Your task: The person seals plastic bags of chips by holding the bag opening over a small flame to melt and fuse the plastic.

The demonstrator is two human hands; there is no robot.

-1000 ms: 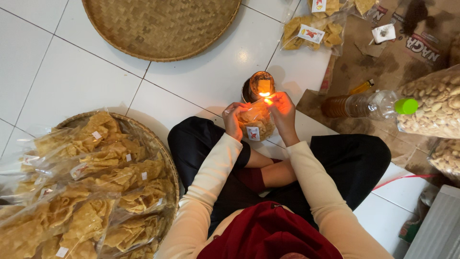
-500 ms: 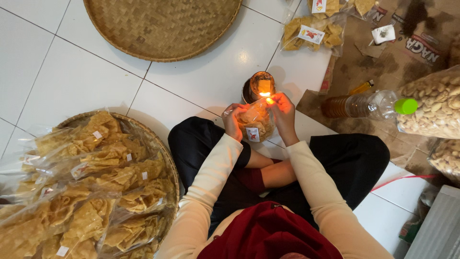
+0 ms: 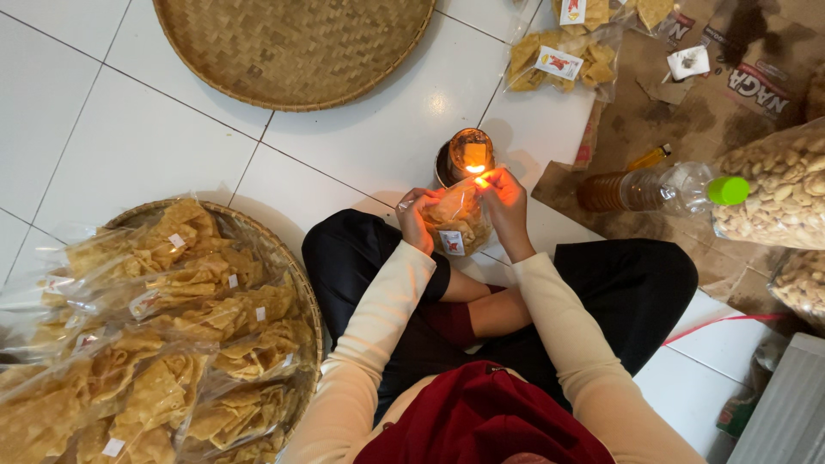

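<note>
Clear plastic snack bag [image 3: 455,222] pinched at its top edge between left hand [image 3: 418,219] and right hand [image 3: 507,199], fingers clenched on it. Edge sits at the small flame [image 3: 475,169] of a tin lamp [image 3: 464,155], apparently so heat melts it shut. Woven tray [image 3: 292,258] of filled bags lies near.

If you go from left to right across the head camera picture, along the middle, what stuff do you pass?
Woven tray of bagged crackers → left hand → small cracker bag → right hand → oil bottle with green cap → big bag of peanuts.
</note>
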